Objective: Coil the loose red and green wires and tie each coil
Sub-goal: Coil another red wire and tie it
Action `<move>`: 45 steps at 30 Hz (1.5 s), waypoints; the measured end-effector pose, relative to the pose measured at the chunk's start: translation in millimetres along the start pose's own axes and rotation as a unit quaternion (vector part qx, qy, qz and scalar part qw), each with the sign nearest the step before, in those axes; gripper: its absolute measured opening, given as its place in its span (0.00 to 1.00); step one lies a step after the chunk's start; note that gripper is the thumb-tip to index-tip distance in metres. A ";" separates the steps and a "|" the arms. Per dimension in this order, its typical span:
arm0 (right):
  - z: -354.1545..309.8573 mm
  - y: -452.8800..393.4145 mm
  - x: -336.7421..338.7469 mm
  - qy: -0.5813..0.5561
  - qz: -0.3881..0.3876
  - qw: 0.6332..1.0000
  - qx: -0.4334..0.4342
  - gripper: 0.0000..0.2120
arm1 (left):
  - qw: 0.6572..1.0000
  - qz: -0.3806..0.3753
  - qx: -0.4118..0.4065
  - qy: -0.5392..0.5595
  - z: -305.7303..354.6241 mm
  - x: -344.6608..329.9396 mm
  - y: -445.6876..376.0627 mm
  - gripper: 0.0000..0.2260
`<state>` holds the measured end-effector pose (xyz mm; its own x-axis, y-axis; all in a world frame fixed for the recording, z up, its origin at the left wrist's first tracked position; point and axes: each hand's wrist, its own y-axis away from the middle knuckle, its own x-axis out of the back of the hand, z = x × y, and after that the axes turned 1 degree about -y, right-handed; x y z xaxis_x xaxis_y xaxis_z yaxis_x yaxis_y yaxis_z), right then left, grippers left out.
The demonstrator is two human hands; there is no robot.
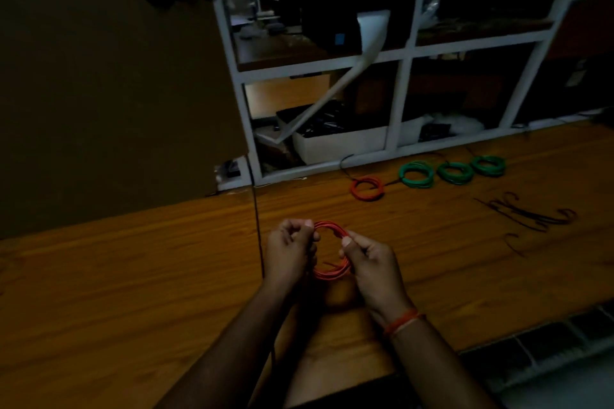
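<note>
A dim scene is viewed from above a wooden bench (133, 292). Left of centre, a thin black cable (257, 226) is seen running down the bench from the back wall. Just right of it, the left hand (290, 251) is held above the bench with its fingers curled, and the left side of a red wire coil (330, 272) is pinched by it near the top. The coil is held upright between both hands, over the bench near its front edge. Its right side is gripped by the right hand (368, 262), thumb on top; a red thread band (402, 322) is worn on that wrist. Further back, near a white-framed shelf unit (398, 109), a finished red coil (367, 189) is laid flat. To its right, three green coils (453, 171) are set in a row, close together. At the far right, several dark ties (531, 216) are scattered on the wood, well apart from the hands
</note>
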<state>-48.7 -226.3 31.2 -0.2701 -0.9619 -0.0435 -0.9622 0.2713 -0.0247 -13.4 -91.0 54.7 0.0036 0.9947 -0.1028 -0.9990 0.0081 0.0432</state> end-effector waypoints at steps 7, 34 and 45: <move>-3.3 -20.5 28.3 0.049 0.084 0.995 -0.008 0.09 | 0.996 -0.089 0.017 -0.024 -9.8 -35.5 -35.2 0.08; 52.6 -89.0 297.8 0.287 0.005 0.957 -0.038 0.10 | 0.991 -0.069 0.108 0.029 -138.8 -289.4 -55.9 0.04; 41.3 -165.6 367.4 0.495 0.154 0.850 -0.091 0.13 | 0.998 -0.015 0.061 0.023 -150.2 -302.8 -56.8 0.05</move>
<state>12.9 -623.2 -22.0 -0.3205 -0.4284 0.8449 -0.8055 0.5926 -0.0051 35.6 -408.1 -65.9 0.0289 0.9882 -0.1506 -0.9857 0.0532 0.1599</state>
